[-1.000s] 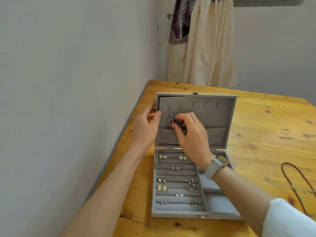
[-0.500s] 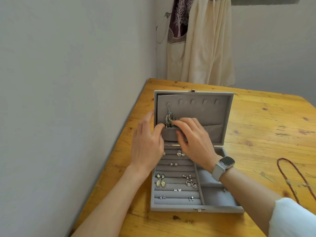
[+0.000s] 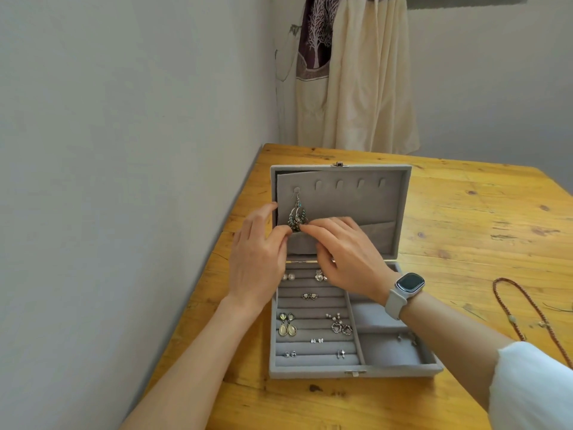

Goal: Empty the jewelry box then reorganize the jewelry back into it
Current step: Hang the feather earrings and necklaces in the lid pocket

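Observation:
An open grey velvet jewelry box (image 3: 403, 369) lies on the wooden table, its lid (image 3: 356, 206) standing upright. A dangling blue-beaded earring (image 3: 297, 214) hangs from the lid's leftmost hook. My left hand (image 3: 259, 259) pinches the top edge of the lid's fabric pocket (image 3: 372, 240) just below the earring. My right hand (image 3: 344, 256) holds the earring's lower end at that pocket edge. Several earring pairs sit in the box's ring rolls, among them pearl studs (image 3: 288, 276) and pale drop earrings (image 3: 286, 324).
A reddish-brown beaded necklace (image 3: 524, 318) lies on the table (image 3: 465, 218) at the right. A grey wall runs close along the table's left edge. A cream curtain (image 3: 356, 72) hangs behind the table's far end. My right wrist wears a smartwatch (image 3: 409, 282).
My left hand has moved from the lid's left rim down to the pocket edge. My right hand stays on the earring's lower end, now lower on the lid.

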